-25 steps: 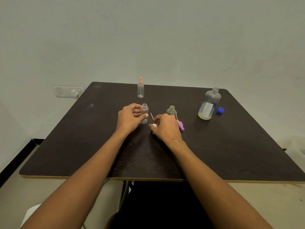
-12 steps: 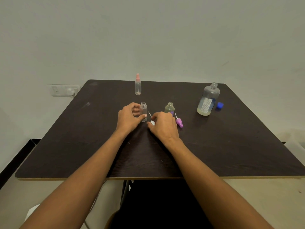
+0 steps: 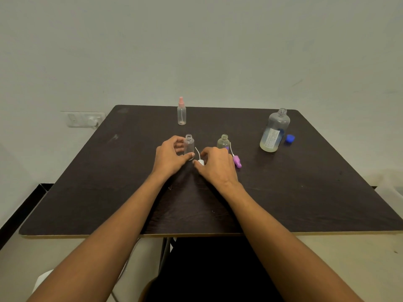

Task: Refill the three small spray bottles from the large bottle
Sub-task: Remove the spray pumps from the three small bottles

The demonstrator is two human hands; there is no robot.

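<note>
My left hand (image 3: pixel 171 156) grips a small clear bottle (image 3: pixel 189 144) that stands uncapped on the dark table (image 3: pixel 305 192). My right hand (image 3: pixel 217 165) rests beside it with its fingertips on a white spray cap (image 3: pixel 201 162), whose thin tube points up and away. A second small bottle (image 3: pixel 222 142) with yellowish liquid stands uncapped just beyond my right hand; its purple spray cap (image 3: pixel 237 161) lies flat to the right. A third small bottle (image 3: pixel 181 113) with a pink cap stands farther back. The large bottle (image 3: pixel 274 131) stands open at the right, holding a little pale liquid.
A blue cap (image 3: pixel 290 138) lies just right of the large bottle. A wall socket (image 3: pixel 85 119) sits on the wall left of the table. The table's front edge runs close to my forearms.
My right hand has slid slightly left toward the clear bottle, staying on the white cap. The left hand keeps its hold. The view tilted a little.
</note>
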